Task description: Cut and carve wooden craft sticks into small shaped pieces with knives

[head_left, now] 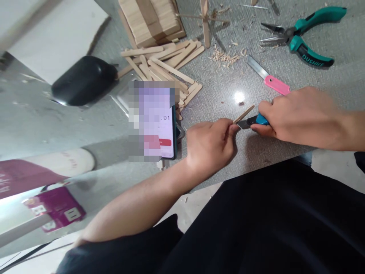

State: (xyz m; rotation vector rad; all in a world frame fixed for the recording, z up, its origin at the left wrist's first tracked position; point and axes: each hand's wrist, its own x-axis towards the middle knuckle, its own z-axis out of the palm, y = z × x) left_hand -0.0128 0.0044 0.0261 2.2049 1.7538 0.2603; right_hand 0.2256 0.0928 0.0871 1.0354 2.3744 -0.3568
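My left hand (212,142) is closed around a thin wooden stick (243,114), whose free end points up and to the right past my fingertips. In my right hand (299,116) is a utility knife with a blue handle (261,119). Its dark blade (244,124) reaches toward my left thumb, close beside the stick; I cannot tell whether it touches the wood. Just beyond my right hand lies a pink-handled cutter (277,84) with its blade out. Small wood shavings (225,56) are scattered on the grey table (228,85).
Loose craft sticks (171,62) lie in a heap beside a banded bundle of sticks (151,21). A phone (156,121) stands left of my hand. Green-handled pliers (293,36) are at the far right, joined sticks (205,23) at the back, a black computer mouse (85,80) at left.
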